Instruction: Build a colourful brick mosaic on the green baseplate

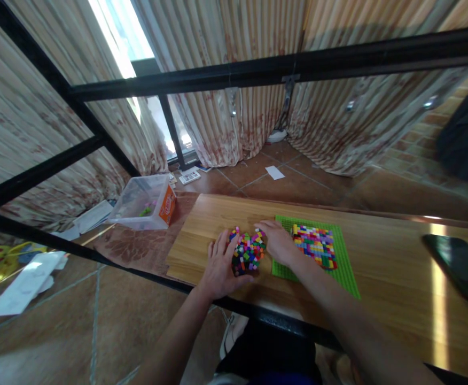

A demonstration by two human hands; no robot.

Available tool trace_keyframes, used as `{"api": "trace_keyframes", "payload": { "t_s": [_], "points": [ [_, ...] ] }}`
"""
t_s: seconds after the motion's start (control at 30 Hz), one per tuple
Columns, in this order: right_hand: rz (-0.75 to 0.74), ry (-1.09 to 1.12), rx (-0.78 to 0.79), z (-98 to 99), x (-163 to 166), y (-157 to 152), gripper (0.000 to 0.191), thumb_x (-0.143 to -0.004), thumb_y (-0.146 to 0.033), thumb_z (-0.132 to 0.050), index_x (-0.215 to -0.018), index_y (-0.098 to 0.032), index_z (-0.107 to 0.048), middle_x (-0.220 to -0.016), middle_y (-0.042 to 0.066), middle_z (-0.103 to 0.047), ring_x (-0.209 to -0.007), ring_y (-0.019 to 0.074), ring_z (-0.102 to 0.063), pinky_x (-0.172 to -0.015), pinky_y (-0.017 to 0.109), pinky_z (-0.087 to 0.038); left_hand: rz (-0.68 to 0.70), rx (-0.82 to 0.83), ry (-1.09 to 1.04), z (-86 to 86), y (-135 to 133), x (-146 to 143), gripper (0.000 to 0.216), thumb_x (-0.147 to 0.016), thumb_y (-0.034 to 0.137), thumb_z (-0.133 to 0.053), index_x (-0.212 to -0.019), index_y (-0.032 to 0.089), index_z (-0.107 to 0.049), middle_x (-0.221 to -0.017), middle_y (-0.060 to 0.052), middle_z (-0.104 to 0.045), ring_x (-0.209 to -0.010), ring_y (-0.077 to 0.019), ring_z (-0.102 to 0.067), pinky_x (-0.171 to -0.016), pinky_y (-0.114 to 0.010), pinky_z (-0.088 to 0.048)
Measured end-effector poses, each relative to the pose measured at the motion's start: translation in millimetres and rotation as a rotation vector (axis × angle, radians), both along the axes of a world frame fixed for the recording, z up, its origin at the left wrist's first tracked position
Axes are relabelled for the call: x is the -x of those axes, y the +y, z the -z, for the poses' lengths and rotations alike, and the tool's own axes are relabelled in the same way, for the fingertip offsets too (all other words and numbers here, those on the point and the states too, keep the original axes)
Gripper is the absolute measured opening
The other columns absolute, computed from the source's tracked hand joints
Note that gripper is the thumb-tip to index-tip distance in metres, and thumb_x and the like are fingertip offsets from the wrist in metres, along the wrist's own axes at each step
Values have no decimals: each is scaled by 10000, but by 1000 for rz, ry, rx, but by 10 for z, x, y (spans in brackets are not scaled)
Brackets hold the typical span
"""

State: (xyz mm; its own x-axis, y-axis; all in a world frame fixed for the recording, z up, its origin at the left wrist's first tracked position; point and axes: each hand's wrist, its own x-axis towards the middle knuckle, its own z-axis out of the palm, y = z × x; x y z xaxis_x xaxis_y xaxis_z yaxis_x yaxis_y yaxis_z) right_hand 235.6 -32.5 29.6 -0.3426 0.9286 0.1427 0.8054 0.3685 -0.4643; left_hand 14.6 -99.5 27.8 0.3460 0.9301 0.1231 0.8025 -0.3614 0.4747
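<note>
A loose heap of small colourful building bricks (249,250) lies on the wooden tabletop. My left hand (220,267) rests along the left and near side of the heap, fingers and thumb spread apart around it. At the heap's far right edge is my right hand (276,241), its fingers bent together; a small white spot shows at the fingertips, but what they hold is too small to name. Under and beyond my right wrist lies a green studded baseplate (346,262). Packed rows of coloured bricks (316,245) cover its middle, partly hidden by my right forearm.
A clear plastic box (138,203) with an orange label and a few pieces inside stands left of the wooden board (202,214). A dark phone (458,267) lies at the right. Black metal bars (234,77) cross beyond the table, before curtains (254,128).
</note>
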Motion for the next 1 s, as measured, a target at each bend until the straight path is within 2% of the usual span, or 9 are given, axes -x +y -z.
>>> {"api": "trace_keyframes", "payload": {
  "t_s": [0.13,0.33,0.5,0.67,0.87,1.0],
  "points": [
    [-102,-27,12,48,5,16,477,-783,-4,-493,-1185,-157,-698,-1233,117,-679,-1143,211,-583,-1067,365,-394,-48,-9,59,78,18,-135,1185,-611,656,-831,-1569,233,-277,-1639,-226,-230,-1510,-430,-221,-1173,-665,-209],
    [-40,17,13,48,-6,-96,347,-871,-64,-492,-1077,-196,-738,-1088,93,-698,-1043,196,-606,-997,331,-439,-24,-62,38,108,138,-290,1094,-659,726,-758,-1541,233,-339,-1603,-211,-327,-1481,-421,-278,-1167,-668,-213],
    [-2,-6,38,19,22,-147,323,-923,-120,-481,-1114,-202,-728,-1099,93,-683,-1028,185,-618,-965,300,-446,-34,-70,22,61,154,-333,1013,-720,764,-676,-1509,194,-397,-1557,-208,-404,-1447,-411,-330,-1163,-647,-230],
    [5,-44,54,-6,45,-161,356,-924,-119,-473,-1174,-210,-709,-1122,87,-671,-1032,179,-630,-935,284,-450,-53,-73,-10,44,144,-318,921,-780,716,-650,-1495,188,-410,-1536,-196,-438,-1445,-383,-347,-1171,-626,-237],
    [-8,17,62,19,34,-150,284,-884,-126,-562,-1074,-233,-744,-1017,44,-696,-978,166,-635,-890,273,-455,-75,-102,-107,21,136,-272,775,-832,610,-652,-1457,194,-458,-1499,-173,-481,-1416,-341,-402,-1171,-539,-305],
    [27,75,26,-31,55,-194,266,-864,-122,-581,-1027,-237,-757,-1012,45,-713,-986,179,-631,-907,297,-461,-54,-110,-152,22,139,-242,700,-875,578,-605,-1440,184,-476,-1480,-168,-501,-1402,-324,-424,-1172,-518,-317]
  ]
}}
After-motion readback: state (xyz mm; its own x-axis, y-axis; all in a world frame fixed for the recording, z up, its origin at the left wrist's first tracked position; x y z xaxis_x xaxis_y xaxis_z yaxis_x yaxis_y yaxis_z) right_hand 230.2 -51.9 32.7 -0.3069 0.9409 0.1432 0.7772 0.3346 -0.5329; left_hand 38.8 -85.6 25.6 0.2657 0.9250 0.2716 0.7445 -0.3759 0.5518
